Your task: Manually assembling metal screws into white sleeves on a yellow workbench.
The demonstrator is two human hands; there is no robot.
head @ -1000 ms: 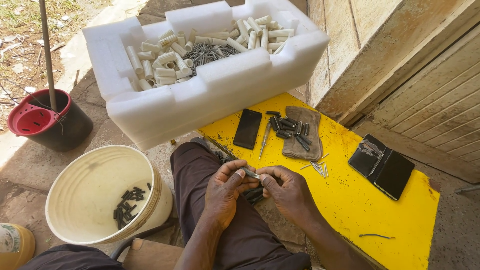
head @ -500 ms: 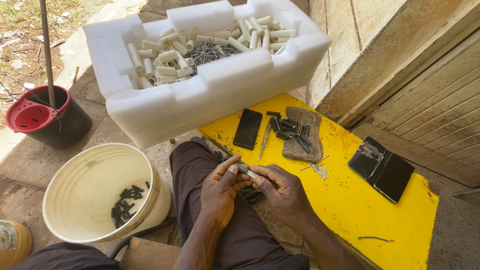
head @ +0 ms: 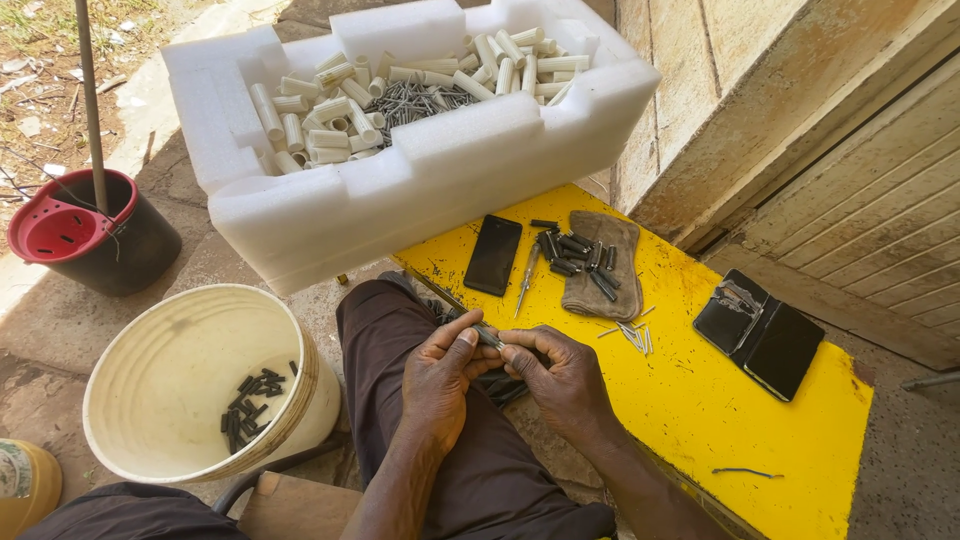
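Note:
My left hand (head: 440,375) and my right hand (head: 562,380) meet over my lap, fingertips pinching a small grey plug with a thin nail (head: 488,337) between them. Which hand carries most of it is hard to tell. Just in front lies a yellow board (head: 700,420) with a grey cloth (head: 604,268) bearing several dark plugs (head: 570,250), a screwdriver (head: 526,280), a black phone (head: 494,254) and loose nails (head: 630,335). A white foam box (head: 430,170) beyond holds several white plastic tubes (head: 330,110) and a pile of nails (head: 420,98).
A white bucket (head: 130,420) with several dark plugs inside stands at my left knee. A black bucket with a red insert (head: 90,235) and a pole stands further left. An open black wallet case (head: 762,335) lies on the board's right. A wooden wall (head: 850,150) rises on the right.
Both hands stay together over my lap; the fingers have shifted slightly around the small piece. The camera has tipped a little.

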